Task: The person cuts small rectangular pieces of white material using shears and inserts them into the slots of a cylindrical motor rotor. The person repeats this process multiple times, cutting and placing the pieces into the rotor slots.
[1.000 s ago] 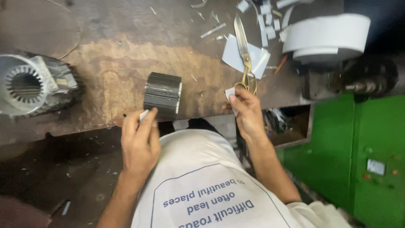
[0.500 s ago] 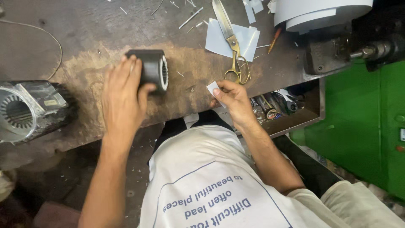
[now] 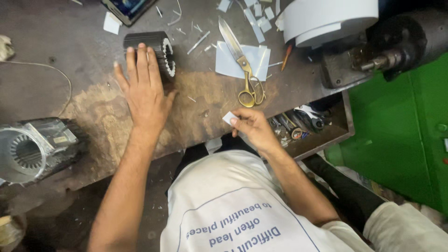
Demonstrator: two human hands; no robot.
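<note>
The left hand (image 3: 143,91) is laid flat, fingers spread, on a dark ribbed metal cylinder (image 3: 156,51) that lies on its side on the worn brown counter (image 3: 70,65). The fingers rest along the cylinder's top and side; the grip is released, nothing being clasped. The toothed open end of the cylinder is turned to the right.

A small white paper slip (image 3: 228,117) is pinched between thumb and fingertips of the right hand (image 3: 252,128), close to the near counter edge. The right grip is clenched on that slip.

Just beyond the right hand, brass-handled scissors (image 3: 242,70) are seen lying closed, partly on a pale paper sheet (image 3: 240,60). Small paper strips and offcuts are scattered further back. A large white paper roll (image 3: 326,18) stands at the far right, beside a dark machine with a shaft (image 3: 392,44). A silver motor housing (image 3: 32,149) with a slotted bore lies at the left edge, well apart from both hands. An open drawer of small tools (image 3: 303,123) is visible below the counter, right of the right hand.
</note>
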